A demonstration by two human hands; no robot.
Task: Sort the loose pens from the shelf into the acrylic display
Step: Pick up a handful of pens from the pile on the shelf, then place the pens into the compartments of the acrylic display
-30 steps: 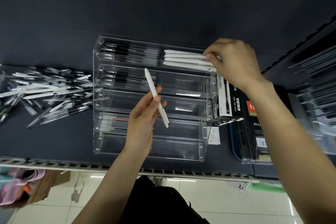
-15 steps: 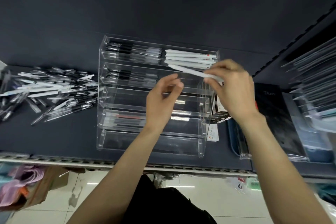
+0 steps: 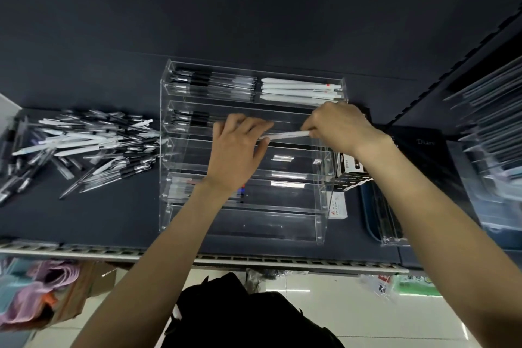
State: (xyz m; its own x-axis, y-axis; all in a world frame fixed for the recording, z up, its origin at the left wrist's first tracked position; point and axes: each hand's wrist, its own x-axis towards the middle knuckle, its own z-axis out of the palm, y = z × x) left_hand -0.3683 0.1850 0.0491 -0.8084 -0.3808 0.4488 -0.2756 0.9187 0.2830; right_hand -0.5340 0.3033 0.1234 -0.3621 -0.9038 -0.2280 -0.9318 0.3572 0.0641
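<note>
Pen: a white pen [image 3: 284, 135] lies almost level between the two hands, over the right half of the display's second tier from the far side.
Right hand: the right hand [image 3: 340, 127] pinches the pen's right end with curled fingertips.
Left hand: the left hand [image 3: 236, 150] has fingers over the pen's left end and thumb under it; it looks like a light grip, though the contact itself is partly hidden.
Display: the acrylic display [image 3: 166, 155] is a stepped clear rack on the dark shelf [image 3: 113, 220]. Far tier: black-grip pens [image 3: 209, 83] on the left, white pens [image 3: 299, 89] on the right. The second tier has a few black-grip pens on the left; its right part looks bare.
Loose pile: the loose pens [image 3: 84, 144] lie in a heap left of the display, many not yet sorted.
Handling: the pen is probably light, stiff and smooth, so it could roll or slip. Holding it near both ends keeps it level for laying flat into a tier; a pinch at the middle would do for carrying.
Display walls: likely thin and hard, easily nudged; lower the pen in rather than drop it.
Right side: a black-and-white box [image 3: 350, 169] stands just right of the display.
</note>
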